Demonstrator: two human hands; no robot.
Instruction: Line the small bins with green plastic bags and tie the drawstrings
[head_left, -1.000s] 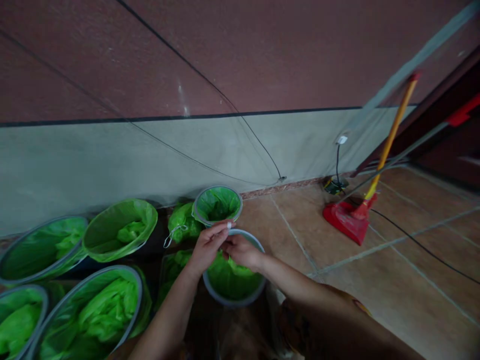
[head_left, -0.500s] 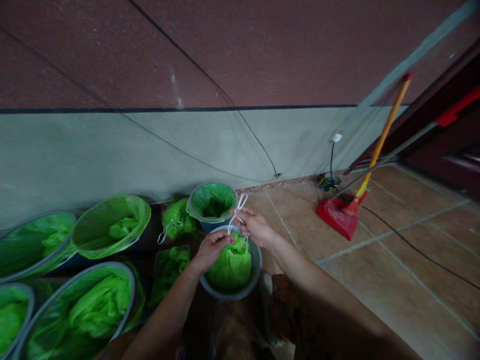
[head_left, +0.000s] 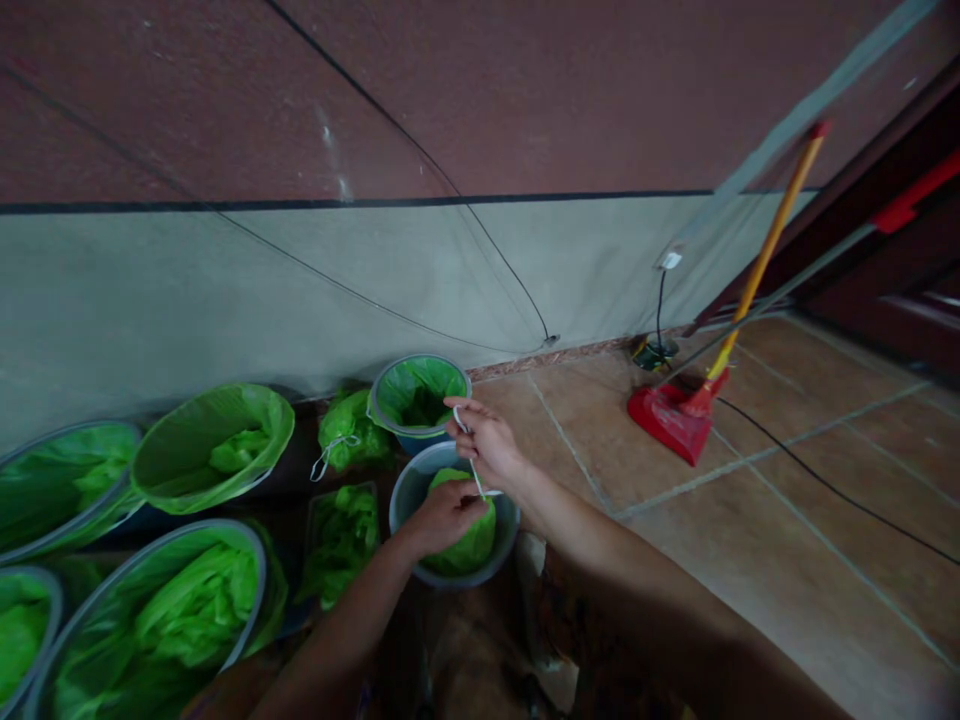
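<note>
White drawstring (head_left: 475, 474) stretches between my two hands, above a green plastic bag (head_left: 466, 545) that sits in a grey bin (head_left: 512, 535). My right hand (head_left: 486, 446) is closed on the string's upper part, which loops around its fingers. Lower down, my left hand (head_left: 448, 515) pinches the string close to the bag and hides part of it. Just behind the hands stands a bin lined with green plastic (head_left: 421, 392). To its left, a tied green bag (head_left: 352, 430) with a white string loop lies on the floor.
Several larger bins with green liners (head_left: 214, 445) crowd the left side. A crate of green bags (head_left: 343, 530) stands beside my left forearm. On the right, a red dustpan (head_left: 675, 420) and yellow-handled broom (head_left: 766, 255) rest on the tiles. A black cable (head_left: 832, 487) crosses the floor.
The white loops that stood up between my fingers are now drawn into one taut strand. My left hand has moved down and right, toward the bag.
</note>
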